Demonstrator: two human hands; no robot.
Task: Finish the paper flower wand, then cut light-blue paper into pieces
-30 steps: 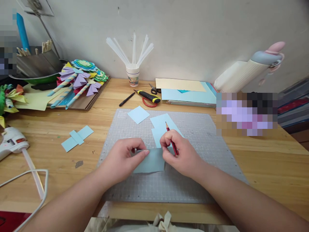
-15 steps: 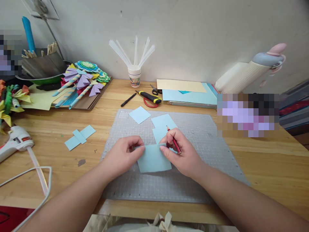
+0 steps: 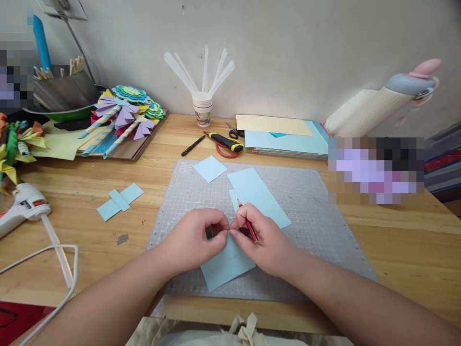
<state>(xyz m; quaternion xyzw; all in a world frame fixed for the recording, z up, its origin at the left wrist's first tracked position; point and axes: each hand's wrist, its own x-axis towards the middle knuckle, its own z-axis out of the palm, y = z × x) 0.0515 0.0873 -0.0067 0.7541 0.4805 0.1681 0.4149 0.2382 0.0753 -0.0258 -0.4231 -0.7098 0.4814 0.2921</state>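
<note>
A light blue sheet of paper (image 3: 226, 266) is pinched at its far edge between the fingertips of both hands, over the grey cutting mat (image 3: 306, 269). My left hand (image 3: 194, 238) is closed on it, thumb against fingers. Close beside it, my right hand (image 3: 266, 242) grips the same edge and also holds a red pencil (image 3: 251, 229), its point turned up and away from me. Just beyond the right hand lie overlapping light blue paper pieces (image 3: 257, 192). A smaller blue square (image 3: 210, 168) rests near the mat's far edge.
A crossed pair of blue strips (image 3: 120, 202) lies left of the mat, near a glue gun (image 3: 30, 206) with its cable. Behind are a black pen (image 3: 193, 145), pliers (image 3: 225, 142), scissors (image 3: 235, 130), a paper cup (image 3: 203, 109) of white sticks, paper flowers (image 3: 126, 113) and a paper stack (image 3: 288, 142).
My hands have come together along the paper's far edge, and the sheet has turned and tilted toward me. More of the blue piece behind my right hand now shows.
</note>
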